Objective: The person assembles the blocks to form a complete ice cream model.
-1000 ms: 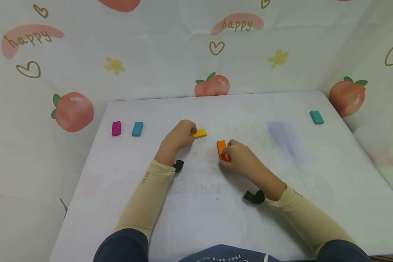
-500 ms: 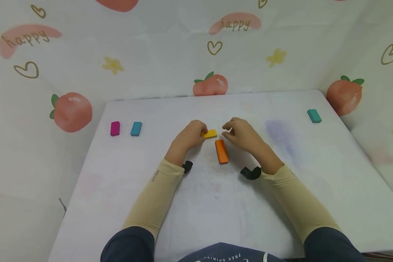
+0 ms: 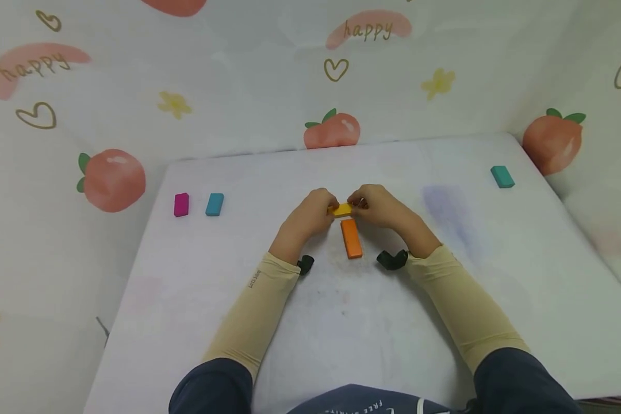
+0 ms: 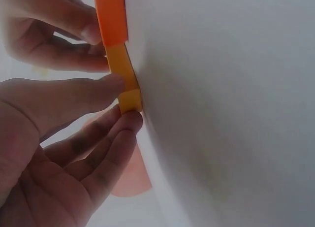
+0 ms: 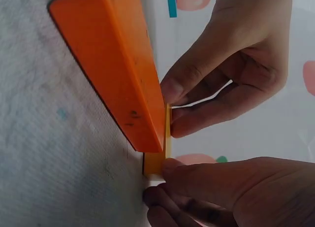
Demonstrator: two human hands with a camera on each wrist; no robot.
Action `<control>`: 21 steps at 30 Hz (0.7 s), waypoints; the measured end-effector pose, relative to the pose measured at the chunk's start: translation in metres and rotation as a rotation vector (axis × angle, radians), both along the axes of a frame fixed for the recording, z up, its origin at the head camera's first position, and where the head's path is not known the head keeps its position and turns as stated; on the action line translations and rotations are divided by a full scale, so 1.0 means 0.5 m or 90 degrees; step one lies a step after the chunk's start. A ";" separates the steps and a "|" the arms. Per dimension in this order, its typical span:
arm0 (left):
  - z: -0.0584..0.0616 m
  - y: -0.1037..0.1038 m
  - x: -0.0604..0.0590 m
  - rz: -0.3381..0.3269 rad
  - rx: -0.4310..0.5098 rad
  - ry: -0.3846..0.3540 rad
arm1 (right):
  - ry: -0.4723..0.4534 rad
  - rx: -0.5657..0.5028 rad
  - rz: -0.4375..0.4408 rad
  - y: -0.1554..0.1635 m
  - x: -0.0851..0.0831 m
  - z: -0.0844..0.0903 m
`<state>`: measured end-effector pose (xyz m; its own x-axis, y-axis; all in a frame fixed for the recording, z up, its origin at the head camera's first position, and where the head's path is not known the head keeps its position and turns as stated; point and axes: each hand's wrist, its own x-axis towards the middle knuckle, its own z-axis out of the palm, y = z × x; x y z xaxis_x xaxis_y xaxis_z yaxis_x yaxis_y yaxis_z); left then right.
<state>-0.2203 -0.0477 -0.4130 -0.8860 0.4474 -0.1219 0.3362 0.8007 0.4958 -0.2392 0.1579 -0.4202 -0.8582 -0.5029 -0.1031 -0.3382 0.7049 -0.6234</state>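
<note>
In the head view, a yellow block lies mid-table between my hands. My left hand pinches its left end, the thumb on the near side. At the right end my right hand pinches it too, with the thumb on the near face and fingers behind. An orange block lies just in front, its long side running toward me; in the head view a narrow gap seems to separate the two. The yellow block's ends are partly hidden by fingers.
Toward the back left of the white table lie a magenta block and a blue block. A teal block is at the back right. A patterned cloth hangs behind the table.
My right hand has let go of the orange block and moved back to the yellow block's right end, now pinching it. My left hand has shifted the yellow block rightward, behind the orange one.
</note>
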 end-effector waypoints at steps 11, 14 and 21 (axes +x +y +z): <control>0.010 0.003 -0.002 -0.027 0.003 -0.009 | 0.005 0.015 0.013 0.010 -0.001 0.011; 0.013 0.001 -0.002 -0.033 0.013 -0.011 | 0.008 0.016 0.018 0.011 0.001 0.015; 0.011 0.001 0.001 -0.044 0.017 -0.026 | -0.008 0.024 0.023 0.014 0.005 0.014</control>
